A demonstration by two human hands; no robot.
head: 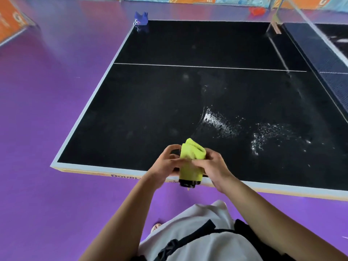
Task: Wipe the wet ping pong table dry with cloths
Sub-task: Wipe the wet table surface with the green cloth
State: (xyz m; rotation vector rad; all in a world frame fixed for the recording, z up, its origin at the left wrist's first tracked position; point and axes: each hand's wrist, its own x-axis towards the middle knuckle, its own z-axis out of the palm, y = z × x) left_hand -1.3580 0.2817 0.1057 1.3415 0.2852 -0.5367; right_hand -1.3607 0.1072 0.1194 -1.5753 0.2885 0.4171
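- Head view, far left: purple floor (47, 110) runs beside the worktop (90, 108), whose pale edge band frames a black playing surface.
- At the far left corner a crumpled blue cloth (140, 18) sits on the worktop, well apart from both hands.
- Left hand (165, 166) holds the yellow-green cloth (191, 159) over the near edge of the worktop; its fingers (170, 147) curl round the cloth's left side, clamped on the fabric.
- That cloth is folded into a thick bundle with a dark band at its lower end; it looks soft, light and limp, so it will likely sag or unfold unless gripped across the folds.
- A flat pad probably works best: take hold along the folded top edge and press the broad face down, since a bunched wad would touch less water.
- Right hand (212, 166) grips the cloth's right side, fingers closed on it, thumb across the front.
- Water droplets (220, 121) glisten just right of centre, with a 2nd patch (273, 134) further right; both lie beyond the hands, untouched, so wiping there seems still to do.
- A damp cloth may smear rather than lift, so turning to a dry fold is wise.
- Far right, the net (316, 53) crosses the worktop.
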